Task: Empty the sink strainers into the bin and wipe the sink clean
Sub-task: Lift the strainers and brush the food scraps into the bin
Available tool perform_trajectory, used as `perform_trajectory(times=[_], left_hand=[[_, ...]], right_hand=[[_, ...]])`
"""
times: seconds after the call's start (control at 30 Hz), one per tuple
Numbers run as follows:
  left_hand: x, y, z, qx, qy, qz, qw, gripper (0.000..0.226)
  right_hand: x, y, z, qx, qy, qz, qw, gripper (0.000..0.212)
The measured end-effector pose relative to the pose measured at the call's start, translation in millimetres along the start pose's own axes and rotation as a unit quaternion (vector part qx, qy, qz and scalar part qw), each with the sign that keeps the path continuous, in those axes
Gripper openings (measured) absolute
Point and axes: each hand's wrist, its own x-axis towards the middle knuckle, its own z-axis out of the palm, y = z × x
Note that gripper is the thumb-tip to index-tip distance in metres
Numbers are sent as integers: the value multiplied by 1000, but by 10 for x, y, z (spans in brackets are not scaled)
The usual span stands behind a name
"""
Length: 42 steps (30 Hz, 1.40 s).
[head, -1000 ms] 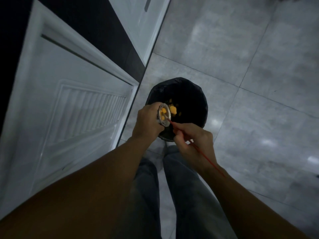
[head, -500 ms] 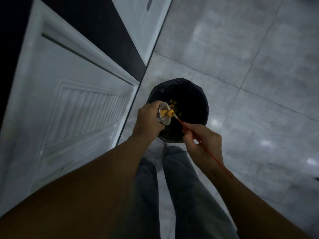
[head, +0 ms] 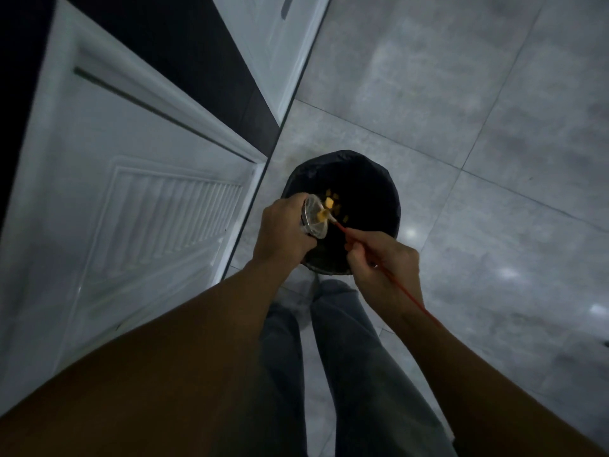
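Observation:
My left hand grips a round metal sink strainer, tipped on its side over a black-lined bin on the floor. My right hand pinches a thin red stick whose tip touches a yellow food scrap at the strainer's mouth. Several yellow scraps show against the dark inside of the bin. The sink is out of view.
A white louvred cabinet door stands close on the left, with a dark gap and another white door beyond it. Grey floor tiles spread to the right. My legs in grey trousers stand just before the bin.
My right hand has drawn back to the right and the stick's tip has pulled a yellow scrap out to the strainer's rim. The strainer has stayed tilted over the bin.

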Motion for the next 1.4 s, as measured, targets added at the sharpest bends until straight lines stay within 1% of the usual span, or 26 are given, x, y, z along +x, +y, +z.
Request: perform_trajectory(times=[0.07,0.13,0.23,0.3,0.37,0.5,0.57,0.77,0.9,0.97,1.07,1.17,1.3,1.4], left_hand=[[-2,-1,8,5,1,-5,1000,72],[-3,14,15,0,3,-3,1000,69],[2,35,25,-7,-2,6,1000,63],[0,38,32,-14,4,10,1000,60],[-4,27,30,-19,10,12,1000,58],[0,-31,-8,-6,-3,8,1000,68],[-2,-55,-17,-4,-1,9,1000,71],[-77,-60,-32,-8,3,9,1000,74],[-248,-39,-155,-37,-3,10,999,93],[-377,0,-277,-50,4,14,999,96],[-633,122,-541,-81,21,18,996,92],[-923,320,-903,-106,46,24,993,90],[-1384,607,-1530,-116,121,43,985,84],[-1820,741,-1987,-131,188,53,972,80]], right_hand=[[-11,16,-39,-12,10,-4,1000,30],[0,10,-43,-7,13,-12,1000,30],[34,-44,27,6,-20,-28,999,31],[54,-69,88,8,-44,-15,999,30],[57,-66,111,8,-41,7,999,30],[0,-54,53,-2,22,17,1000,28],[-32,-56,27,-1,36,21,999,29],[-98,-123,15,-7,21,25,999,30],[-181,-241,-52,0,17,49,999,29],[-224,-339,-130,-4,14,48,999,34],[-319,-582,-323,1,12,43,999,42],[-415,-914,-550,-4,24,15,1000,47],[-482,-1511,-851,-11,25,-32,999,41],[-501,-2050,-1027,-3,34,-81,996,37]])
